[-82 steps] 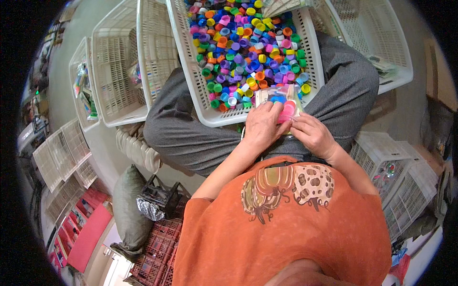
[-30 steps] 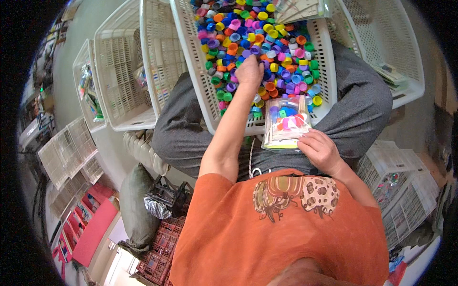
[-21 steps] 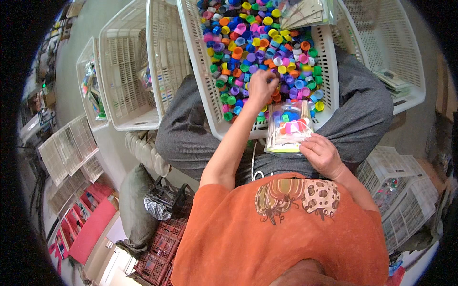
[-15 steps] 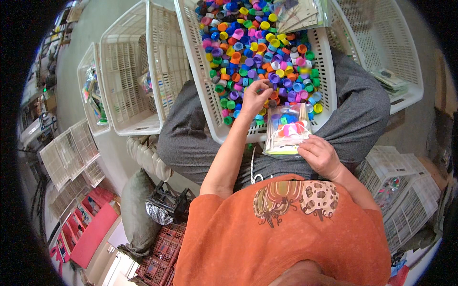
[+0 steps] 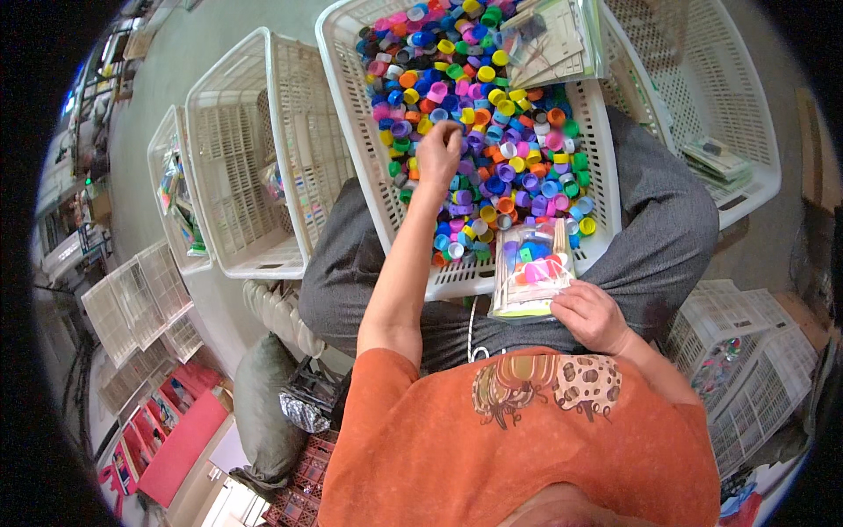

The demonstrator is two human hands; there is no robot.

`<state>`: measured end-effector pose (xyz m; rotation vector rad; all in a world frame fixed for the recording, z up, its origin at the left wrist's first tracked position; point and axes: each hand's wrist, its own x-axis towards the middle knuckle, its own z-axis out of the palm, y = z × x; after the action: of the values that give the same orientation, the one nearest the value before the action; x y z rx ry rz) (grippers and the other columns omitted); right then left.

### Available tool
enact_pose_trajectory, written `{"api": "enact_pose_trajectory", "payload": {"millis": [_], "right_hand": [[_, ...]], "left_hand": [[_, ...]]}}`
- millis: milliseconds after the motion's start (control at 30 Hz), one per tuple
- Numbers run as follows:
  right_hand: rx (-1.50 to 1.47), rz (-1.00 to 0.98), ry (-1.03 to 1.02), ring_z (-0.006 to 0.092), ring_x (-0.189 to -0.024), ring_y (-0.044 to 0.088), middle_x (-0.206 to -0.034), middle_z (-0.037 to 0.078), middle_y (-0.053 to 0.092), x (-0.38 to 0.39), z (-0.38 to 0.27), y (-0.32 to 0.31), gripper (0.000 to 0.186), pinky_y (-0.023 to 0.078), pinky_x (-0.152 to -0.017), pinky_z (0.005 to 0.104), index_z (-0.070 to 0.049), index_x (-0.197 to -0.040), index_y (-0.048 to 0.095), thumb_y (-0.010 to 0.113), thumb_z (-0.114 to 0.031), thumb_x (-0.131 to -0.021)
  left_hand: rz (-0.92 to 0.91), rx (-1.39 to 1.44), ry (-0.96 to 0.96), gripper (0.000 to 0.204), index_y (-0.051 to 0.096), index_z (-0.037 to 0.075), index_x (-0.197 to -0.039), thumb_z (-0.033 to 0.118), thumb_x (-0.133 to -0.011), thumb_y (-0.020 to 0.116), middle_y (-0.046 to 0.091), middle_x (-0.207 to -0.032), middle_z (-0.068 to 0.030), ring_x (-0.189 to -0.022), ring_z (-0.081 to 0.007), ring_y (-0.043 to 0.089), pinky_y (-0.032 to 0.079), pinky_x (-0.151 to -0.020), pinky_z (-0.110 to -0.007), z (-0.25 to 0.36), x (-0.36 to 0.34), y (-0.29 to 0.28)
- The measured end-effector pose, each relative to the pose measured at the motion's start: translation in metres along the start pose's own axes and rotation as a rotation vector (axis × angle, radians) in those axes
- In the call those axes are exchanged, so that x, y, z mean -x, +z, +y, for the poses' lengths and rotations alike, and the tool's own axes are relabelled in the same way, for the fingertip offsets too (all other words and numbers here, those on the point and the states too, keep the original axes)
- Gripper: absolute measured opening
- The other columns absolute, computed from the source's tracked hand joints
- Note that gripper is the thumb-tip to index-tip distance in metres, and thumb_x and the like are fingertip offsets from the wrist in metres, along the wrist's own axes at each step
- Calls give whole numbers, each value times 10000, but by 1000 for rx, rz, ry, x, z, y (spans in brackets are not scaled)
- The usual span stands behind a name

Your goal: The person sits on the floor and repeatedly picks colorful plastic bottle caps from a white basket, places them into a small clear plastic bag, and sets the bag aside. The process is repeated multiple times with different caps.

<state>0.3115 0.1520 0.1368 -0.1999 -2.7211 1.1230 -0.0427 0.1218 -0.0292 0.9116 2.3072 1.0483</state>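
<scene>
A white plastic basket [image 5: 353, 123] full of small colourful bottle caps [image 5: 527, 167] rests between my legs. My left hand [image 5: 439, 156] is over the left part of the caps, its fingers curled together. Whatever its fingertips may hold is hidden. At the basket's near edge lies a clear plastic bag [image 5: 532, 279] with colourful caps, white string and pale flat strips inside. The fingers of my right hand [image 5: 593, 314] pinch this bag by its lower right edge.
Clear packets of pale flat pieces [image 5: 558, 48] lie across the basket's far right corner. White baskets stand to the left [image 5: 233, 167] and right [image 5: 738, 114], some with packets in them. A grey sack [image 5: 263, 404] and a pink divided box [image 5: 184, 448] are at the lower left.
My left hand has moved left and slightly farther from me across the caps. My right hand stays on the bag. The whole view has shifted slightly.
</scene>
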Motion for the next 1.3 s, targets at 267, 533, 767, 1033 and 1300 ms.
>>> {"api": "enact_pose_trajectory", "payload": {"millis": [267,533,767,1033,1300], "right_hand": [[-40,3,27,249,-941,672,-982,76,690,-3,4,-2,206,562,-894,417,-34,-948,702,652,-86,-755],[-43,18,15,248,-965,656,-1004,85,677,-1,9,-4,224,564,-895,412,-30,-958,694,658,-103,-750],[21,15,11,254,-1003,653,-1037,88,676,2,4,1,235,557,-915,403,-21,-966,689,650,-106,-751],[131,89,-16,291,-1078,629,-1141,112,655,3,-8,4,177,519,-974,436,-33,-923,674,642,-103,-764],[97,182,-14,342,-1204,591,-1261,165,622,-24,-3,8,123,470,-1034,464,-27,-896,694,669,-111,-809]], "left_hand": [[177,-345,71,424,589,93,-1266,168,-865,707,616,-1176,-208,-1083,-405,603,507,-910,-466,-12,-124,-1],[-147,-776,195,437,580,65,-1188,357,-883,692,700,-1025,-235,-957,-454,672,537,-830,-546,-79,-197,-6],[-234,-418,198,337,653,72,-1077,326,-861,701,720,-998,-180,-949,-387,678,535,-822,-455,-51,-98,-8],[-213,297,-102,219,631,11,-1090,140,-925,697,668,-912,-82,-841,-126,626,509,-755,-294,16,67,-61],[-290,92,588,360,637,83,-1080,43,-752,779,672,-990,-103,-902,-328,629,506,-800,-408,162,186,-71]]}}
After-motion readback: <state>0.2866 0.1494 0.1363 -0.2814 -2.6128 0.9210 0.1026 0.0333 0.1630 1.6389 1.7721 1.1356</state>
